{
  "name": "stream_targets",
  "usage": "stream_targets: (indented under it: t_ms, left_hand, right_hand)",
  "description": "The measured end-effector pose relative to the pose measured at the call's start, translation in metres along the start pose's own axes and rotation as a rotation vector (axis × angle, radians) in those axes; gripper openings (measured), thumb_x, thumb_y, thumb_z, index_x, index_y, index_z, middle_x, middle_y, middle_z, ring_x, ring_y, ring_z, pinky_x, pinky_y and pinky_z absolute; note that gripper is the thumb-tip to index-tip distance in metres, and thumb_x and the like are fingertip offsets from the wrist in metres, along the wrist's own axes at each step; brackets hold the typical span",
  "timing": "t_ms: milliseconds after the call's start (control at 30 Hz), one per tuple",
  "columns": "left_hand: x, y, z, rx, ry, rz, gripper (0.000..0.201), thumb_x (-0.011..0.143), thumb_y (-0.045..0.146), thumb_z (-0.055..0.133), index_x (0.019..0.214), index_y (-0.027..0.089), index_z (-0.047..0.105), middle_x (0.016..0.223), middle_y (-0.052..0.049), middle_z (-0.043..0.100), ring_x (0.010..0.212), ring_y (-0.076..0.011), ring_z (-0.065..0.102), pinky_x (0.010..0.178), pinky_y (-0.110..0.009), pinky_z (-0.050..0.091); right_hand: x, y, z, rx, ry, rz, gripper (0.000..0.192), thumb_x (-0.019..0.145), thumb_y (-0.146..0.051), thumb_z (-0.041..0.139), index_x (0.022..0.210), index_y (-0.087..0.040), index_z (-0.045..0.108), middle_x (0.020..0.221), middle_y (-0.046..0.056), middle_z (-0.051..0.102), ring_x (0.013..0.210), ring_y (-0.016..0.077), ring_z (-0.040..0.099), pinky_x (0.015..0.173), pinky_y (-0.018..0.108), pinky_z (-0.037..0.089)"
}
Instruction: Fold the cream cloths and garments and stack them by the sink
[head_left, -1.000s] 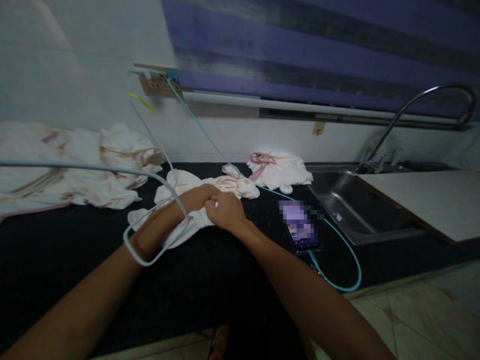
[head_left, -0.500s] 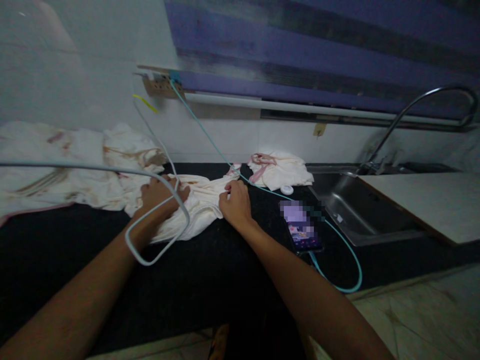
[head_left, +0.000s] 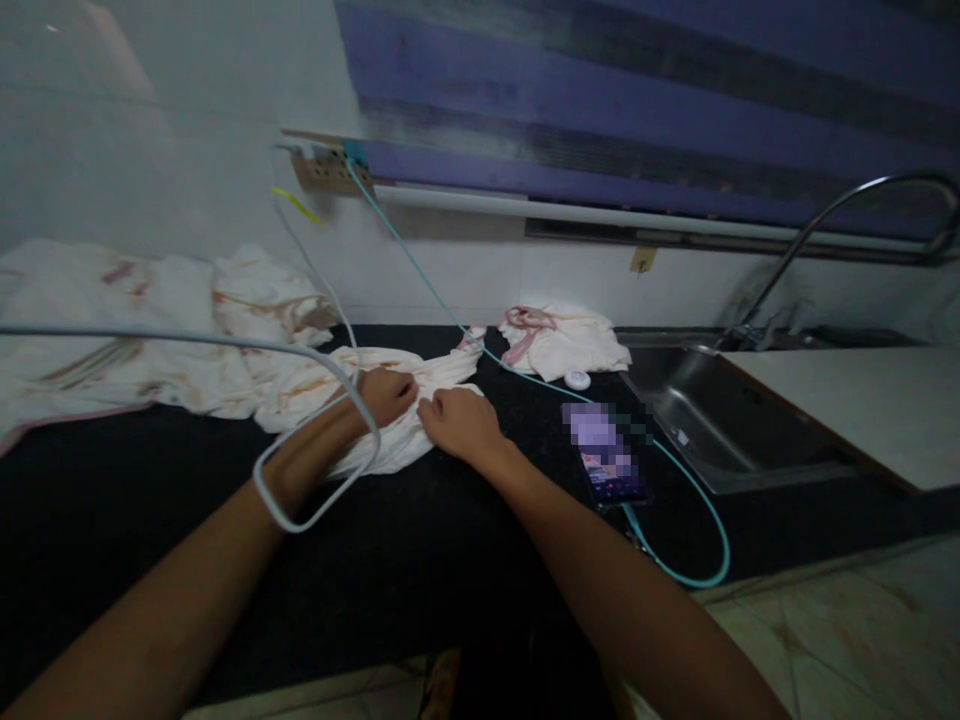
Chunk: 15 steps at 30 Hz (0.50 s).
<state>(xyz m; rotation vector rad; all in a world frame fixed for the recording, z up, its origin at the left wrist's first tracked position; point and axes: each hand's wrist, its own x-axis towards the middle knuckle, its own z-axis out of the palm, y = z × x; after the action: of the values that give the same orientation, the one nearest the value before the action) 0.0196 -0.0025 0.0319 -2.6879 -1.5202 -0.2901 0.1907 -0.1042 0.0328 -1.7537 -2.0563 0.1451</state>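
A cream-white garment (head_left: pixel 390 445) lies bunched on the black counter (head_left: pixel 420 560) in front of me. My left hand (head_left: pixel 386 392) grips a fold of it at its middle, fingers closed. My right hand (head_left: pixel 457 420) pinches the cloth just to the right, nearly touching the left hand. A grey cable (head_left: pixel 315 505) loops across my left forearm close to the camera.
A pile of stained pale cloth (head_left: pixel 135 335) fills the counter's left. A folded cloth with pink trim (head_left: pixel 562 345) lies at the back. A phone (head_left: pixel 607 455) on a teal cable (head_left: pixel 690 520) sits right of my hands, beside a steel sink (head_left: pixel 720 420) with tap (head_left: pixel 847 200).
My hands, spread apart on the garment half a second ago, have come back together at its middle, gathering the cloth between them.
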Motion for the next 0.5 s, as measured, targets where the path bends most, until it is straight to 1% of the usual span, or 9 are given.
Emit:
stream_targets:
  t_ms: [67, 133, 200, 267, 300, 333, 367, 400, 500]
  left_hand:
    - [-0.001, 0.01, -0.003, 0.057, -0.035, 0.007, 0.034, 0.094, 0.039, 0.04, 0.075, 0.019, 0.059, 0.084, -0.011, 0.068, 0.08, -0.0234, 0.06, 0.073, -0.035, 0.038]
    - [-0.003, 0.019, -0.008, 0.068, -0.046, 0.046, 0.036, 0.096, 0.041, 0.038, 0.078, 0.019, 0.06, 0.088, -0.012, 0.069, 0.084, -0.0246, 0.061, 0.073, -0.036, 0.039]
    - [-0.004, 0.027, -0.015, 0.086, -0.001, 0.086, 0.035, 0.096, 0.041, 0.039, 0.08, 0.019, 0.06, 0.092, -0.013, 0.069, 0.089, -0.0263, 0.06, 0.076, -0.037, 0.041]
    - [-0.005, 0.035, -0.022, 0.096, 0.078, 0.112, 0.033, 0.094, 0.042, 0.042, 0.08, 0.019, 0.061, 0.094, -0.014, 0.068, 0.094, -0.028, 0.06, 0.078, -0.039, 0.041]
    - [-0.005, 0.037, -0.024, 0.089, 0.097, 0.123, 0.033, 0.093, 0.044, 0.043, 0.08, 0.019, 0.061, 0.093, -0.014, 0.067, 0.093, -0.0281, 0.06, 0.078, -0.038, 0.041]
    - [-0.005, 0.039, -0.027, 0.075, 0.093, 0.13, 0.035, 0.093, 0.046, 0.043, 0.079, 0.019, 0.061, 0.09, -0.013, 0.067, 0.09, -0.0274, 0.06, 0.076, -0.038, 0.041]
    - [-0.006, 0.041, -0.028, 0.055, 0.061, 0.134, 0.038, 0.093, 0.048, 0.043, 0.078, 0.019, 0.061, 0.086, -0.012, 0.066, 0.085, -0.0261, 0.059, 0.073, -0.036, 0.04]
    - [-0.007, 0.041, -0.029, 0.028, 0.001, 0.139, 0.041, 0.093, 0.052, 0.042, 0.077, 0.019, 0.061, 0.082, -0.01, 0.066, 0.079, -0.0243, 0.059, 0.07, -0.035, 0.038]
    - [-0.01, 0.042, -0.028, -0.092, -0.243, 0.153, 0.051, 0.094, 0.06, 0.041, 0.076, 0.018, 0.063, 0.073, -0.007, 0.064, 0.067, -0.02, 0.056, 0.065, -0.031, 0.035]
  right_hand:
    - [0.0, 0.001, -0.003, -0.044, 0.009, 0.052, 0.042, 0.102, -0.044, 0.043, 0.101, -0.017, 0.075, 0.111, 0.017, 0.075, 0.107, 0.0305, 0.069, 0.089, 0.042, 0.051]
    - [0.0, 0.002, -0.006, -0.077, 0.024, 0.102, 0.038, 0.099, -0.04, 0.048, 0.109, -0.015, 0.074, 0.119, 0.019, 0.073, 0.113, 0.0326, 0.066, 0.093, 0.046, 0.05]
    - [0.0, 0.004, -0.007, -0.09, 0.043, 0.139, 0.037, 0.097, -0.036, 0.05, 0.115, -0.013, 0.073, 0.124, 0.02, 0.07, 0.118, 0.0336, 0.064, 0.095, 0.047, 0.05]
    - [0.001, 0.007, -0.008, -0.092, 0.059, 0.16, 0.036, 0.095, -0.032, 0.052, 0.118, -0.012, 0.072, 0.125, 0.021, 0.069, 0.12, 0.034, 0.063, 0.097, 0.048, 0.05]
    - [0.002, 0.009, -0.008, -0.092, 0.064, 0.166, 0.035, 0.095, -0.031, 0.053, 0.118, -0.012, 0.072, 0.126, 0.02, 0.069, 0.121, 0.034, 0.062, 0.097, 0.047, 0.05]
    - [0.003, 0.011, -0.008, -0.092, 0.067, 0.171, 0.035, 0.095, -0.031, 0.054, 0.118, -0.012, 0.072, 0.125, 0.02, 0.069, 0.122, 0.034, 0.061, 0.096, 0.047, 0.051]
    - [0.003, 0.013, -0.009, -0.089, 0.07, 0.178, 0.034, 0.095, -0.031, 0.055, 0.117, -0.012, 0.073, 0.125, 0.02, 0.069, 0.122, 0.0339, 0.061, 0.096, 0.046, 0.051]
    - [0.004, 0.015, -0.01, -0.085, 0.072, 0.186, 0.034, 0.095, -0.033, 0.056, 0.117, -0.013, 0.073, 0.124, 0.02, 0.069, 0.122, 0.0336, 0.062, 0.096, 0.045, 0.052]
    - [0.007, 0.021, -0.012, -0.076, 0.071, 0.207, 0.033, 0.093, -0.038, 0.064, 0.114, -0.014, 0.074, 0.122, 0.018, 0.07, 0.12, 0.0319, 0.063, 0.095, 0.041, 0.052]
